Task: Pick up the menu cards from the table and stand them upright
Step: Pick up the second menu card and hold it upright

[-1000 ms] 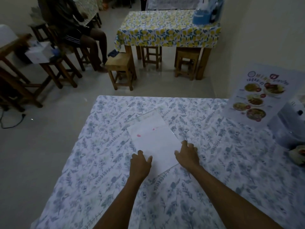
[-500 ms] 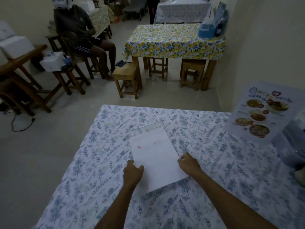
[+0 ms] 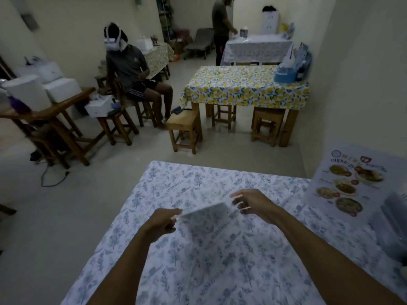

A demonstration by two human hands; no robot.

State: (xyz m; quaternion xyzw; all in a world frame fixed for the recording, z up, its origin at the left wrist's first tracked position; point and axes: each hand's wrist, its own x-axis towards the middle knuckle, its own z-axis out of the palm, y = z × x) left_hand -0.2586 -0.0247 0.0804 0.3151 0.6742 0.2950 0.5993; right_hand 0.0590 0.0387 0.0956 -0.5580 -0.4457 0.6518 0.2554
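Observation:
A menu card (image 3: pixel 206 213) is off the floral tablecloth (image 3: pixel 198 181), tilted so I mostly see its pale upper edge; its face is blurred and looks see-through. My left hand (image 3: pixel 164 221) pinches the card's left corner. My right hand (image 3: pixel 250 203) holds its right corner with the fingers curled around the edge. A second menu card (image 3: pixel 348 183), printed with food pictures, stands upright at the table's right side against the wall.
A clear plastic container (image 3: pixel 394 219) sits at the right edge next to the standing menu. Beyond my table are wooden stools (image 3: pixel 184 128), a lemon-print table (image 3: pixel 242 84), a seated person (image 3: pixel 134 73) and a standing person (image 3: pixel 220 25).
The card lay flat on the table under both hands; now it is lifted by its near corners and tipped up. My view has risen toward the room.

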